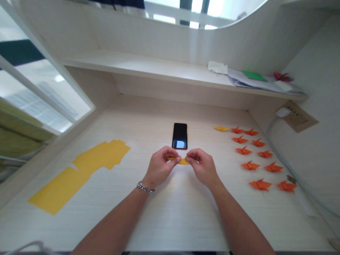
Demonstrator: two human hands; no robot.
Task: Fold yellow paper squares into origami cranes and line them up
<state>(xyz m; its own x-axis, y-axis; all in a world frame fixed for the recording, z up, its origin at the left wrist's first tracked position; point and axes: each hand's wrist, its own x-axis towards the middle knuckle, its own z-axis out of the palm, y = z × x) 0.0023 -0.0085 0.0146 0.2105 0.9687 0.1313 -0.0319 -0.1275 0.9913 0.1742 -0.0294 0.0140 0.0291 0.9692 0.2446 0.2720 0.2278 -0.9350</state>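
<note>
Between my two hands is a small folded piece of yellow paper [183, 161], held just above the desk. My left hand [162, 165], with a silver chain bracelet [145, 187] at its wrist, pinches the paper's left end. Its right end is pinched by the thumb and fingers of my right hand [202, 163]. The fingertips hide part of the folds. Directly beyond the hands lies a black phone [180, 135], flat on the desk.
Yellow paper sheets [62, 186] lie spread at the left. On the right stand several orange paper cranes [250, 165] in rows and one yellow crane [221, 128]. A cable [278, 156] runs down the right wall from a socket [297, 115]. Papers [248, 78] lie on the shelf [159, 69].
</note>
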